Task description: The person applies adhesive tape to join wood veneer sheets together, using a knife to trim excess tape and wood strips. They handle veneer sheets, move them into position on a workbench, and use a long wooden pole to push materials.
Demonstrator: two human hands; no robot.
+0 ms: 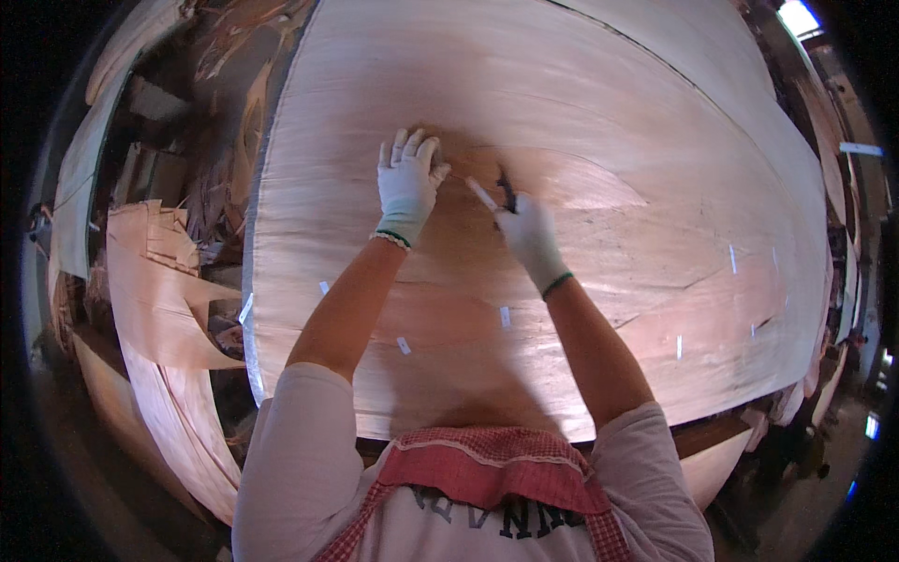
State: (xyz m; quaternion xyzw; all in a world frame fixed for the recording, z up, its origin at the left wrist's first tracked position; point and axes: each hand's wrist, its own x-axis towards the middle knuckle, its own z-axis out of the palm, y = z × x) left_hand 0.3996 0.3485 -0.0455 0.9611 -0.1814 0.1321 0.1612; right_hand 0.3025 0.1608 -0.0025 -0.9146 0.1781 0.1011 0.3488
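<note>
veneer sheet [581,103], wide & pale tan w/ pinkish patches, fills the middle of the view, right in front of the person & under both hands. grain runs mostly side to side; a lighter pointed patch [599,183] shows just rt of centre, w/ thin dark cracks lower down on the rt. small white strips [506,317] are dotted over the near half & along the lt edge. another pale sheet [702,47] shows at upper rt, past a thin dark seam.

hands are apart. left hand [408,187], in a white glove w/ green cuff trim, is palm down over the sheet, fingers extended, gripping nothing visible. right hand [530,234], same glove type, is closed round a dark tool [506,187]; a pale strip [481,194] sticks out by it toward the left hand, can't tell if it's part of the tool. tool tip is blurred.

room's dim, esp. round the rim. lt side: a heap of broken wood scraps [211,192] & a big torn veneer pc [154,290] hanging down nr the sheet's edge. bright window [799,17] at top rt. person wears a red checked apron [496,468] over a pale tee.
</note>
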